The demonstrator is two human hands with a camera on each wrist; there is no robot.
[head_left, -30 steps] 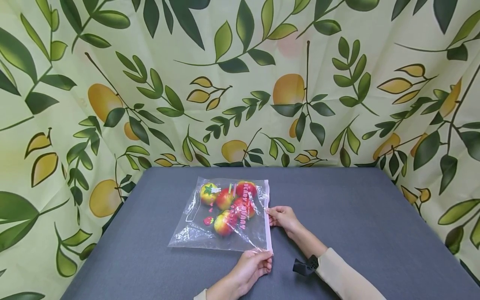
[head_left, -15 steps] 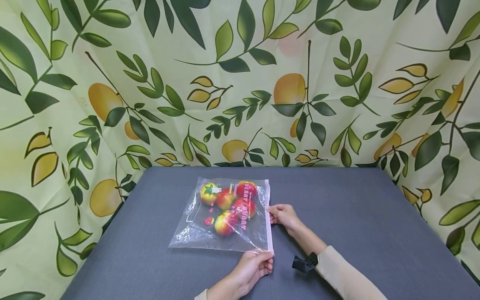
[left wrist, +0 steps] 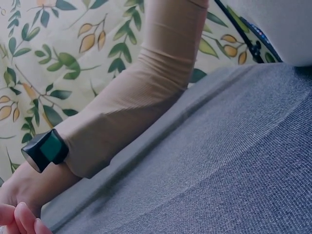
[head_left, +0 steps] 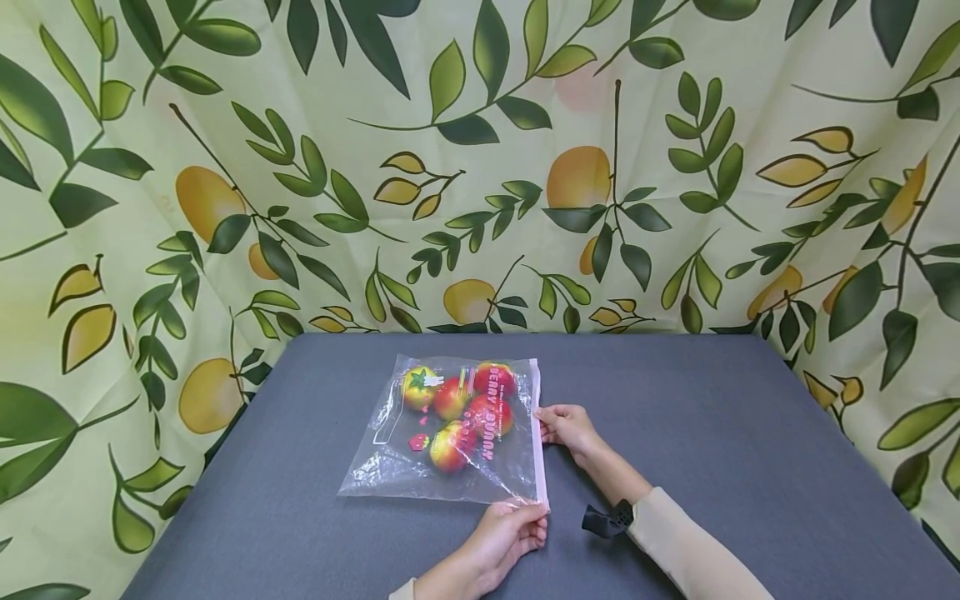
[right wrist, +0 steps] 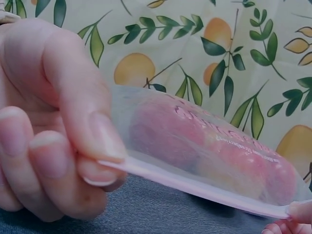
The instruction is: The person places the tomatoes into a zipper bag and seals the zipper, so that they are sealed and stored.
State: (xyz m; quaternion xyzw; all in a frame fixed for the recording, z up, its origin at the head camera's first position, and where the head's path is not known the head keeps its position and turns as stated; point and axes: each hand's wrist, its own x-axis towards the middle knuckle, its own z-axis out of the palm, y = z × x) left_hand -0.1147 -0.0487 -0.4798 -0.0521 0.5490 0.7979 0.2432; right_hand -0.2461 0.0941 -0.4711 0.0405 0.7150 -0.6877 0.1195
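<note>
**Here, both hands pinch the bag's zip strip**

Here a clear plastic bag (head_left: 450, 433) lies flat on the grey table (head_left: 712, 433), a little left of the table's middle, with its pink zip strip (head_left: 536, 433) along the right edge. Inside it sit several red and yellow fruits (head_left: 457, 408), bunched toward the far half of the bag. Pink lettering runs down the bag beside the strip.

The right hand (head_left: 566, 427) pinches the zip strip about midway along its length, thumb on top and fingertips under, as the right wrist view shows close up (right wrist: 53, 146). The left hand (head_left: 510, 533) pinches the near corner of the same strip, its fingers curled round the edge. The two hands are well apart along the strip.

A beige sleeve (head_left: 690, 550) covers the right forearm, with a black band (head_left: 607, 521) at the wrist. A leaf-and-fruit patterned cloth (head_left: 480, 167) hangs behind and around the table.
</note>
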